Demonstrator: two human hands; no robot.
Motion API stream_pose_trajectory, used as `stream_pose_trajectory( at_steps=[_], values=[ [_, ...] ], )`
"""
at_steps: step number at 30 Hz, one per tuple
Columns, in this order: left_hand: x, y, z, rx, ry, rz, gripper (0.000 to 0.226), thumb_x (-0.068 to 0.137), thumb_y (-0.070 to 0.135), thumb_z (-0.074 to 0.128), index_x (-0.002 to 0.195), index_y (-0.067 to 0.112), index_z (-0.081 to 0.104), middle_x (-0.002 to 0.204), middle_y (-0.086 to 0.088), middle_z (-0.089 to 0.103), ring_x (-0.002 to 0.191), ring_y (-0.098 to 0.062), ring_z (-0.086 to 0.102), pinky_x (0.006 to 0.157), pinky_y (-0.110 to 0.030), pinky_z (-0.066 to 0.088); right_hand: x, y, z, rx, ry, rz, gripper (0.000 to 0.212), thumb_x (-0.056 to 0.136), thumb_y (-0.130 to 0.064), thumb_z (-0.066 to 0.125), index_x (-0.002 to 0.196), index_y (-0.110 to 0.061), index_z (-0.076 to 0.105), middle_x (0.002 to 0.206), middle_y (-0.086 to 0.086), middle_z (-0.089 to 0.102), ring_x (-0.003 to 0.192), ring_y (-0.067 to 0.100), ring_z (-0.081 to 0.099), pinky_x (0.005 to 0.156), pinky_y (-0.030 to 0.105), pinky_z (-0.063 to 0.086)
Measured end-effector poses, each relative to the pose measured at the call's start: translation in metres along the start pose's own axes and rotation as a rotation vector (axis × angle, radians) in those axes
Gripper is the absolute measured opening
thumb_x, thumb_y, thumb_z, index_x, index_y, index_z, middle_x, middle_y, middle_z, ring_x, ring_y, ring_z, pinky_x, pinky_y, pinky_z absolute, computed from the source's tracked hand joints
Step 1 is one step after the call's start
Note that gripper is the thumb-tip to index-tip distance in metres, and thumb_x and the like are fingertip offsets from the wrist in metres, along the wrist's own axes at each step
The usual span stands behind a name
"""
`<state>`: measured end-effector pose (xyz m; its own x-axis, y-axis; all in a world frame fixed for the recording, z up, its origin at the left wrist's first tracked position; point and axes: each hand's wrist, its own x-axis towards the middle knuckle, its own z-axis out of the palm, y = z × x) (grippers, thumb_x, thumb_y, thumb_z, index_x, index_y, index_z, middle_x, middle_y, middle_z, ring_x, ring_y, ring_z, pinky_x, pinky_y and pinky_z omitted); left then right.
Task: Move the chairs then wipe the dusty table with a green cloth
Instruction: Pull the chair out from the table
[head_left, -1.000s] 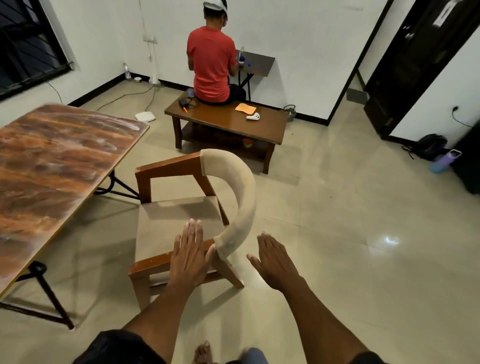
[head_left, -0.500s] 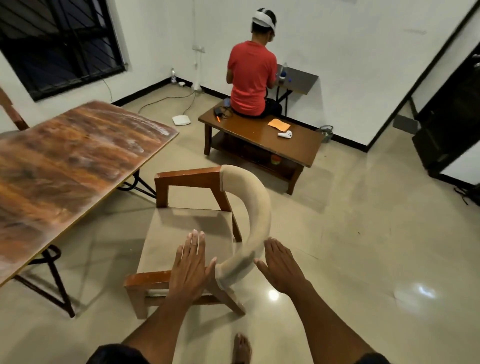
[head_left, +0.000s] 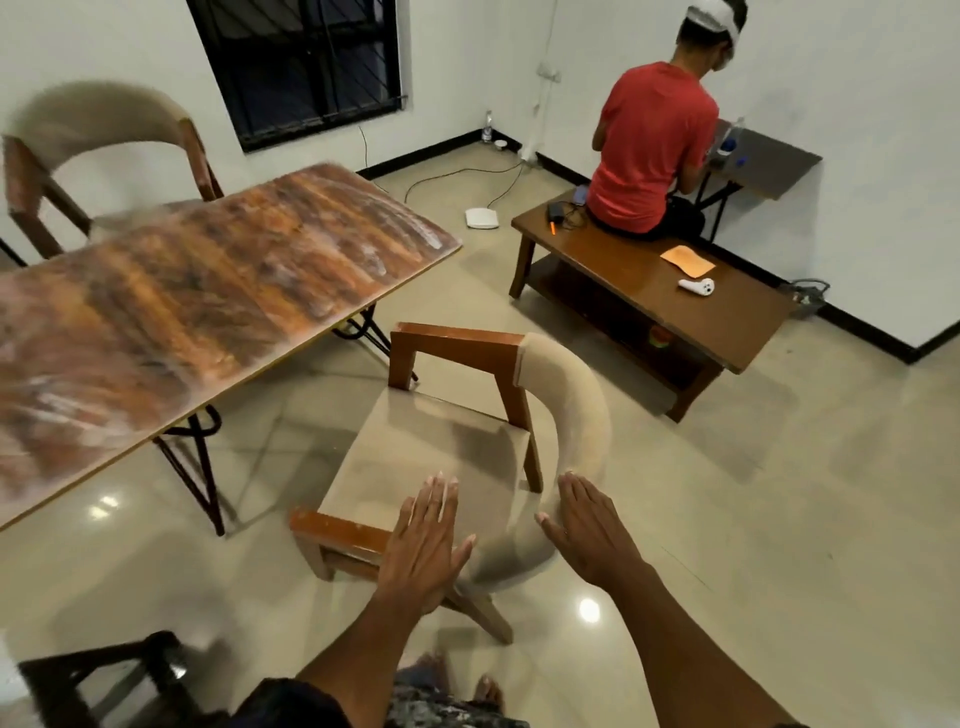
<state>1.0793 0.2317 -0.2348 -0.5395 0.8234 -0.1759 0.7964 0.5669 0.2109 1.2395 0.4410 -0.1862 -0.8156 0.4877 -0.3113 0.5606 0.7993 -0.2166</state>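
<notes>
Just below you on the tiled floor, the near chair stands clear of the dusty table, turned so its padded curved back faces you, which puts that back within easy reach of both your hands. Your left hand is spread flat with straight fingers over the seat's near corner and wooden frame; your right hand is also open, fingers straight, just beside the outer curve of the backrest. Neither grips anything, and whether either is actually touching the chair cannot be told through the blur. The pair brackets the backrest, which looks like a push or steady rather than a lift. A second chair sits tucked at the table's far side, so in my judgement the chair-moving step is unfinished. No green cloth is in view. Beyond, a person in a red shirt sits on a low wooden bench, well apart from your work.
</notes>
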Motion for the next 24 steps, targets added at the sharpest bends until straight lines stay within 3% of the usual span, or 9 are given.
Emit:
stream_pose_trajectory(
  at_steps=[3, 5, 7, 11, 13, 16, 19, 22, 24],
  values=[
    [0.017, -0.004, -0.001, 0.001, 0.014, 0.049, 0.095, 0.086, 0.072, -0.029, 0.161, 0.015, -0.019, 0.169, -0.008, -0.024, 0.161, -0.026, -0.014, 0.124, -0.043, -0.013, 0.013, 0.001, -0.007, 0.048, -0.035, 0.032, 0.089, 0.102, -0.069, 0.013, 0.166, -0.006, 0.019, 0.174, 0.013, 0.021, 0.162, 0.028, 0.019, 0.131, 0.040, 0.021],
    [0.034, -0.001, 0.004, -0.052, -0.022, 0.027, 0.100, 0.079, 0.075, -0.035, 0.159, 0.016, -0.024, 0.167, -0.007, -0.029, 0.160, -0.025, -0.019, 0.122, -0.041, -0.019, 0.019, 0.007, -0.011, 0.042, -0.022, 0.029, 0.098, 0.096, -0.076, 0.004, 0.165, -0.008, 0.022, 0.173, 0.013, 0.023, 0.161, 0.028, 0.021, 0.130, 0.040, 0.022],
    [0.048, 0.011, 0.002, -0.045, 0.028, 0.062, 0.097, 0.087, 0.075, -0.028, 0.164, 0.015, -0.019, 0.170, -0.008, -0.022, 0.163, -0.029, -0.010, 0.124, -0.043, -0.013, 0.026, 0.019, -0.018, 0.029, -0.032, 0.029, 0.109, 0.088, -0.080, -0.005, 0.165, -0.007, 0.020, 0.174, 0.013, 0.022, 0.162, 0.028, 0.020, 0.131, 0.042, 0.021],
    [0.065, 0.022, 0.002, -0.045, 0.000, 0.118, 0.081, 0.100, 0.069, -0.007, 0.164, 0.022, -0.020, 0.174, -0.009, -0.017, 0.163, -0.027, -0.006, 0.130, -0.038, -0.017, 0.034, 0.037, -0.030, 0.004, -0.067, 0.056, 0.088, 0.104, -0.067, 0.018, 0.168, -0.008, 0.012, 0.177, 0.012, 0.012, 0.164, 0.027, 0.010, 0.133, 0.043, 0.013],
    [0.076, 0.017, 0.000, -0.056, 0.042, 0.104, 0.081, 0.107, 0.065, 0.007, 0.169, 0.015, -0.002, 0.176, -0.011, 0.013, 0.161, -0.028, 0.024, 0.135, -0.041, 0.004, 0.047, 0.041, -0.040, -0.010, -0.072, 0.047, 0.104, 0.092, -0.078, 0.003, 0.168, -0.008, 0.013, 0.176, 0.012, 0.013, 0.164, 0.027, 0.011, 0.133, 0.043, 0.015],
    [0.088, 0.004, 0.000, -0.075, 0.068, 0.029, 0.081, 0.109, 0.064, 0.014, 0.169, 0.014, -0.002, 0.172, -0.012, 0.027, 0.156, -0.027, 0.035, 0.132, -0.045, 0.024, 0.073, 0.041, -0.050, -0.049, -0.065, 0.001, 0.121, 0.077, -0.084, -0.015, 0.167, -0.009, 0.015, 0.176, 0.013, 0.015, 0.164, 0.028, 0.013, 0.132, 0.042, 0.016],
    [0.101, 0.003, -0.008, -0.170, 0.020, -0.056, 0.081, 0.109, 0.063, 0.017, 0.169, 0.011, 0.001, 0.165, -0.012, 0.044, 0.149, -0.027, 0.045, 0.128, -0.044, 0.024, 0.100, 0.038, -0.062, -0.068, -0.086, -0.044, 0.113, 0.081, -0.080, -0.006, 0.167, -0.010, 0.013, 0.177, 0.011, 0.010, 0.164, 0.026, 0.010, 0.132, 0.040, 0.014],
    [0.107, 0.012, 0.005, -0.228, 0.002, -0.081, 0.081, 0.109, 0.062, 0.020, 0.169, 0.011, 0.003, 0.164, -0.011, 0.047, 0.149, -0.025, 0.046, 0.128, -0.038, 0.010, 0.126, 0.048, -0.068, -0.127, -0.150, -0.152, 0.109, 0.085, -0.083, -0.002, 0.166, -0.012, 0.016, 0.177, 0.011, 0.010, 0.164, 0.027, 0.009, 0.131, 0.041, 0.013],
    [0.109, 0.022, 0.023, -0.225, 0.039, -0.115, 0.081, 0.109, 0.063, 0.019, 0.169, 0.012, 0.002, 0.163, -0.010, 0.048, 0.147, -0.024, 0.051, 0.125, -0.037, 0.003, 0.144, 0.061, -0.070, -0.179, -0.200, -0.229, 0.090, 0.101, -0.075, 0.021, 0.166, -0.012, 0.017, 0.177, 0.011, 0.011, 0.164, 0.028, 0.008, 0.131, 0.042, 0.012]
  ],
)
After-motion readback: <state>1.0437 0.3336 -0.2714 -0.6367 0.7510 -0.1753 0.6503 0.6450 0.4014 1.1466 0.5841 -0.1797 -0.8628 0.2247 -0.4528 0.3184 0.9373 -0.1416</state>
